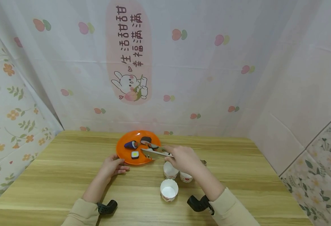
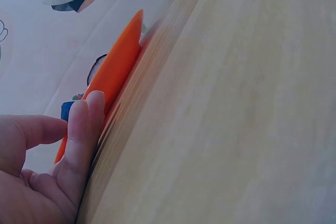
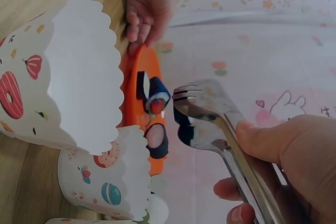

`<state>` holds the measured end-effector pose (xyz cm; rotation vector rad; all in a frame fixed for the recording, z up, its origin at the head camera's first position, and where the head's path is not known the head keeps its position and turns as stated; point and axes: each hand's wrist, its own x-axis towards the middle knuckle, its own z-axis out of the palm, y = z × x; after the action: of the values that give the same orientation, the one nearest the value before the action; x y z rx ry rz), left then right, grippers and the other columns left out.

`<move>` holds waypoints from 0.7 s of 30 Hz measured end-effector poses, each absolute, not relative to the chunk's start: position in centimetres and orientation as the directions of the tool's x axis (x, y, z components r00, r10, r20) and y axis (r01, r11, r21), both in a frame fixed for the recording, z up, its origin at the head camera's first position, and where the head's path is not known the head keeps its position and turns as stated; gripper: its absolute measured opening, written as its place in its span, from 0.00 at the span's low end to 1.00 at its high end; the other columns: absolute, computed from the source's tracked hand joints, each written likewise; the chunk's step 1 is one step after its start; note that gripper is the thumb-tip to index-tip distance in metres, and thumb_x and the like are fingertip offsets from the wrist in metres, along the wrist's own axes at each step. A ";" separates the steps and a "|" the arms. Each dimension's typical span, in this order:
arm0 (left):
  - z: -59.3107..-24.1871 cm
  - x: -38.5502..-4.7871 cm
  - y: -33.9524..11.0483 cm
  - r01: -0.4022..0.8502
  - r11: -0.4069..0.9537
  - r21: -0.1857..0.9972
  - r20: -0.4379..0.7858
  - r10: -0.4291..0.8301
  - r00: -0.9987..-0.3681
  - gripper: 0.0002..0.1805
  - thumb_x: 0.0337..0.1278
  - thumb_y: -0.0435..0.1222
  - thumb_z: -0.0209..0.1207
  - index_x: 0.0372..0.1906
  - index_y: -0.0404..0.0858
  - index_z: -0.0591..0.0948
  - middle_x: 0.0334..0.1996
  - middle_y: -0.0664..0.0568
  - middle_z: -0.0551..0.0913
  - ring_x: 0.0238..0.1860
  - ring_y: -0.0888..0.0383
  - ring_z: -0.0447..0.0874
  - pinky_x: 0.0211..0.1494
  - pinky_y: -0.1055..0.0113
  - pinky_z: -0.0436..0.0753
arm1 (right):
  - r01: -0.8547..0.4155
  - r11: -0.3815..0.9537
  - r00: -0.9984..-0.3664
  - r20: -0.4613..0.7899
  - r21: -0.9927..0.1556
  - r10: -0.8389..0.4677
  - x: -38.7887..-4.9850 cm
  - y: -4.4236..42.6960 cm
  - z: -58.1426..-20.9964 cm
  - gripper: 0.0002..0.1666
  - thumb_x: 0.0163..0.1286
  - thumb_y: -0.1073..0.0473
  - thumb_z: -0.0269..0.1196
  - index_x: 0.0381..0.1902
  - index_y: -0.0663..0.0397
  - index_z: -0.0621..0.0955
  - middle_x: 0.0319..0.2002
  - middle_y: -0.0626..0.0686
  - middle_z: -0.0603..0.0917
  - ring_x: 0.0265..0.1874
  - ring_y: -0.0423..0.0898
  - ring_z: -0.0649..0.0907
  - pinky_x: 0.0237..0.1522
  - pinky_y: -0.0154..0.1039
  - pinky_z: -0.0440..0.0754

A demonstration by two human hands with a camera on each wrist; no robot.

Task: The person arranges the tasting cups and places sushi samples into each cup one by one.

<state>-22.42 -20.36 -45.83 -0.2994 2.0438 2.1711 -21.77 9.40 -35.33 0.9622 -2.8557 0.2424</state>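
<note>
My left hand [image 1: 113, 166] pinches the near left rim of an orange plate [image 1: 138, 133], thumb above and fingers at the underside. On the plate lie a blue cone-shaped sushi roll [image 1: 129, 145], a dark-wrapped round sushi roll [image 1: 146, 140] and a square sushi piece [image 1: 135, 154] with a yellow centre. My right hand [image 1: 183, 158] grips metal serving tongs [image 1: 155, 153], one arm fork-shaped, the other broad and flat. Their tips reach over the plate's right side. Dark shapes show at the tips; I cannot tell whether a piece is between them or it is reflection.
Three white paper baking cups with printed pictures stand near my right hand: a front cup [image 1: 169, 191], a middle cup [image 1: 170, 171] and a right cup [image 1: 186, 178]. A small brown-edged object [image 1: 203, 162] is mostly hidden behind my right wrist. A printed curtain [image 1: 196, 81] hangs behind the table.
</note>
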 end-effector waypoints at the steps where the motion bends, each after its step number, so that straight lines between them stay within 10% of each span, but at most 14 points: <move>1: -45.8 -22.4 -20.4 -0.240 -0.064 0.969 -0.242 -0.032 -0.970 0.27 0.71 0.29 0.46 0.68 0.22 0.53 0.34 0.41 0.82 0.27 0.54 0.86 0.31 0.65 0.85 | -0.605 0.786 -0.794 0.161 -0.125 -0.586 -21.7 9.5 -35.3 0.26 0.68 0.47 0.62 0.62 0.49 0.77 0.45 0.51 0.85 0.27 0.42 0.82 0.17 0.33 0.71; 21: -45.9 -22.4 -20.3 -0.245 -0.063 0.967 -0.248 -0.041 -0.968 0.26 0.70 0.29 0.46 0.67 0.23 0.54 0.33 0.41 0.82 0.26 0.54 0.86 0.31 0.64 0.85 | -0.556 0.801 -0.829 0.216 -0.223 -0.515 -20.4 12.4 -35.6 0.26 0.66 0.51 0.64 0.61 0.51 0.77 0.39 0.50 0.86 0.34 0.48 0.84 0.40 0.46 0.81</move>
<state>-22.44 -20.30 -45.89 -0.3160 2.0472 2.1696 -20.42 12.40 -35.60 0.8501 -2.8430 0.4189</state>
